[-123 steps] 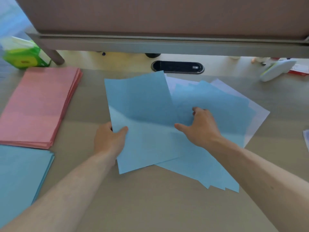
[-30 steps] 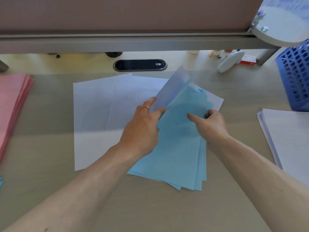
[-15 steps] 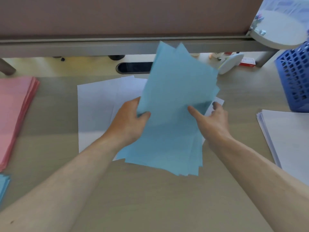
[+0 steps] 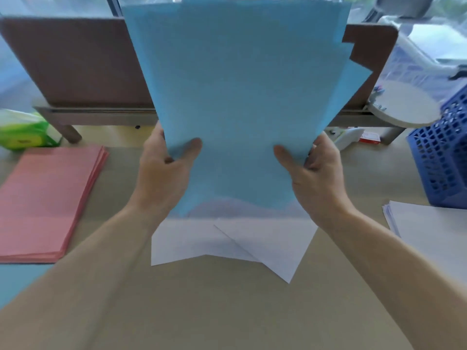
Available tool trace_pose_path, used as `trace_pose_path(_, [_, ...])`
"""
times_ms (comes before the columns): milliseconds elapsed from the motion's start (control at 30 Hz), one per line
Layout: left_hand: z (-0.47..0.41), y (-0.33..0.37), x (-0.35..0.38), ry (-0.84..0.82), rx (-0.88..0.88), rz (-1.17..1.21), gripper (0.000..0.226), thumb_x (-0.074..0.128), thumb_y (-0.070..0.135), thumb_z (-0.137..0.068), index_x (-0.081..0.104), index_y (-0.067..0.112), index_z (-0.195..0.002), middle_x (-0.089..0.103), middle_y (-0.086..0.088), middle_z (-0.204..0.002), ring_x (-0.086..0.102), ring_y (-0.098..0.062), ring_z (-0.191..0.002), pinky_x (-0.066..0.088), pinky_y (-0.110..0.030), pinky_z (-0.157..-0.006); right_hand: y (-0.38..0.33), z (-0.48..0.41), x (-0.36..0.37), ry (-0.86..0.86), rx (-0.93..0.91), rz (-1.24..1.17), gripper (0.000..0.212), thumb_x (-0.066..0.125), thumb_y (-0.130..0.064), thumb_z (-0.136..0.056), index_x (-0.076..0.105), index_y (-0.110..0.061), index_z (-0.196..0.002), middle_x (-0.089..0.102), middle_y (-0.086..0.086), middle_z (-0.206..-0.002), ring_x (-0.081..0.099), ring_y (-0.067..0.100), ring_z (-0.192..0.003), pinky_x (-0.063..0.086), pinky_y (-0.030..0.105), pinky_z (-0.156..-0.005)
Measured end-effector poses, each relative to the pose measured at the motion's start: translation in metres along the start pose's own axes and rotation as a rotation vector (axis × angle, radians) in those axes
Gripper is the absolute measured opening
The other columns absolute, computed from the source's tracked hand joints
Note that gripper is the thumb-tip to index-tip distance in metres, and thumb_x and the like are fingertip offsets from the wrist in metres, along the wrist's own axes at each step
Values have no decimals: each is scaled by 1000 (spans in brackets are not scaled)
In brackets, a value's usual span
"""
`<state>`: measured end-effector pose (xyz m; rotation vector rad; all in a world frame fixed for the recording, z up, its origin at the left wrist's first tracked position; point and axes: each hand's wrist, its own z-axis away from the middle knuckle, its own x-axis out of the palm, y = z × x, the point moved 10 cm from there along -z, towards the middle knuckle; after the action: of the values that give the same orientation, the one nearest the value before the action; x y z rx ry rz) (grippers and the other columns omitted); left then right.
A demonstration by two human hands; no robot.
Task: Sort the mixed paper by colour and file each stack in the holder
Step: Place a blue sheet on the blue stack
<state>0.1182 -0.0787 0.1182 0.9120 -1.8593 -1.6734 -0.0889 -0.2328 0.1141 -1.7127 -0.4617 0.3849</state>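
The left grip (image 4: 163, 173) pinches the lower left edge of the uneven blue sheets (image 4: 235, 97), held upright above the desk (image 4: 227, 311), and the right grip (image 4: 318, 176) pinches the lower right edge. Light, floppy and slippery, I judge: hold both side edges firmly

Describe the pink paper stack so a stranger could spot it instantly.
Follow the brown divider at the back of the desk to its left end, where a green tissue pack sits. The pink stack lies flat just in front of it. No other paper here is pink.
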Motion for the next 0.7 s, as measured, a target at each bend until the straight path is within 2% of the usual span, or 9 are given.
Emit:
trace_pose_path(167, [13, -15, -15, 22, -45, -51, 45, 74, 4, -90, 56, 16, -129, 73, 4, -118, 70, -13, -110, 57, -37, -93, 14, 18, 9, -31, 73, 8, 45, 78, 4, -81, 60, -14, -119, 74, 4, -113, 71, 21, -106, 56, 44, -96])
trace_pose_path(300, [23, -16, -10, 34, -38, -57, 43, 70, -1, -88, 57, 14, -127, 73, 3, -115, 70, -12, -108, 57, -31, -90, 19, 26, 11, 4, 76, 75, 45, 82, -7, -78, 61, -17, -116, 74, 0, -111, 71, 18, -103, 57, 49, -93])
trace_pose_path(400, [27, -18, -5, 42, -75, 51, 43, 66, -6, -88, 54, 8, -126, 73, -4, -113, 71, -15, -102, 59, -32, -84, 19, 32, 10, 47, 79, 79, 43, 80, -2, -80, 60, -16, -115, 74, -1, -107, 71, 15, -98, 58, 46, -89])
trace_pose_path(500, [30, -21, 1, 31, -132, 167, 42, 62, -8, -88, 52, 4, -127, 72, -15, -115, 70, -22, -99, 58, -40, -84, 21, 37, 16, 25, 104, 68, 47, 78, 1, -81, 57, -16, -119, 73, -1, -111, 70, 14, -102, 58, 43, -91])
trace_pose_path(633, [31, -16, -4, 59, -138, 188, 36, 54, -11, -92, 58, 2, -126, 74, -3, -104, 70, -16, -91, 57, -29, -74, 14, 32, 14, 67, 88, 1, 36, 67, 0, -90, 54, -17, -119, 72, 2, -114, 69, 19, -105, 55, 47, -97])
trace_pose_path(700, [32, -13, -8, 66, -142, 237, 33, 52, -9, -95, 58, 0, -126, 74, -1, -102, 70, -16, -89, 57, -29, -72, 9, 30, 16, 60, 70, -3, 33, 60, 1, -94, 53, -14, -122, 71, 3, -115, 69, 18, -105, 55, 42, -97])
